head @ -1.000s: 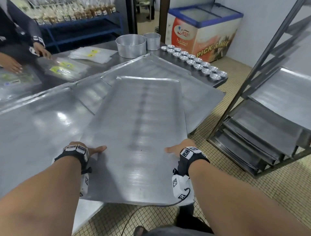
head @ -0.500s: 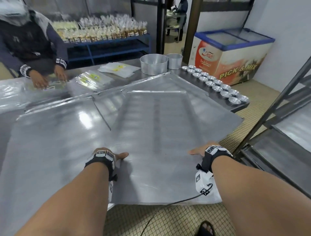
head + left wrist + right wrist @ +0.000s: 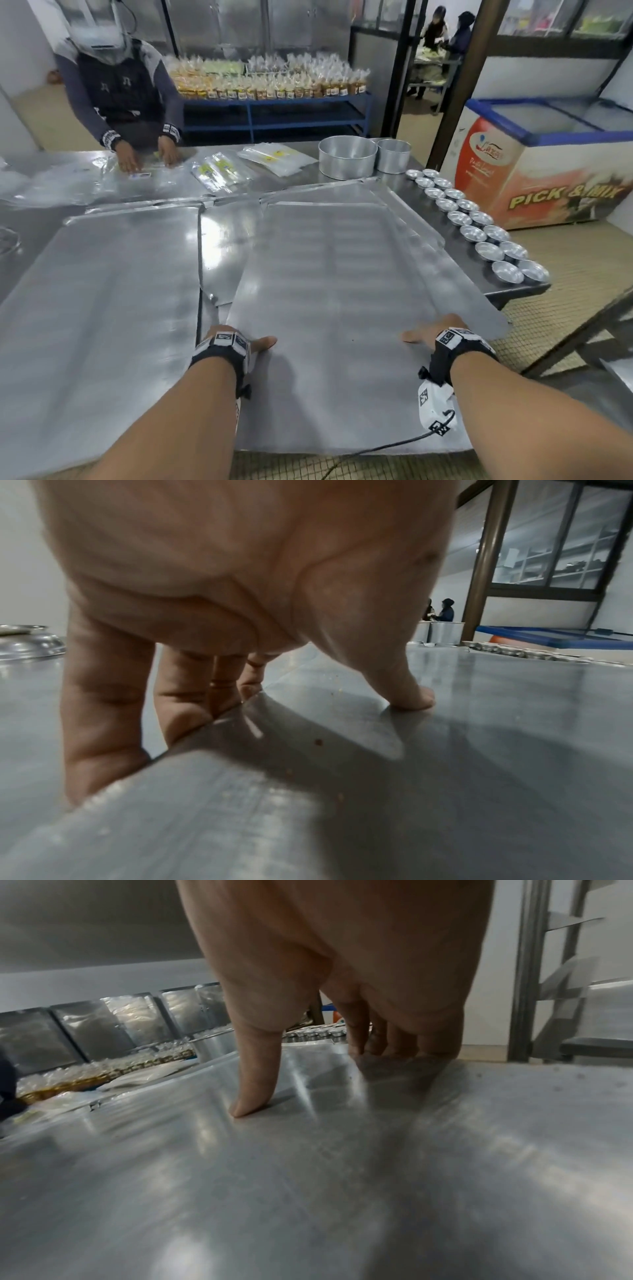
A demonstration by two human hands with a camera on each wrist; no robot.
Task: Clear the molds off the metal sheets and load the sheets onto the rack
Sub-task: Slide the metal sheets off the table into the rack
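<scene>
A large bare metal sheet [image 3: 329,308] lies tilted across the table, overhanging its near edge. My left hand [image 3: 239,339] grips its left edge, thumb [image 3: 407,693] on top and fingers [image 3: 103,723] curled under the rim. My right hand [image 3: 435,330] grips the right edge the same way, thumb [image 3: 253,1085] pressed on top and fingers [image 3: 394,1039] wrapped over the side. Beneath it lies another sheet [image 3: 459,274], and a further sheet [image 3: 102,301] lies at the left. Two rows of small round molds [image 3: 479,226] stand along the table's right edge. The rack's frame [image 3: 582,329] shows at the right.
Two round metal pans [image 3: 346,157] stand at the table's back. A person [image 3: 120,96] across the table handles clear plastic bags [image 3: 222,171]. A chest freezer [image 3: 548,161] stands at the right, and a blue shelf [image 3: 274,113] of packed goods behind.
The view has swung left and up, away from the rack toward the table. The held sheet has come down flatter over the sheets below. Both hands keep their grip on its edges.
</scene>
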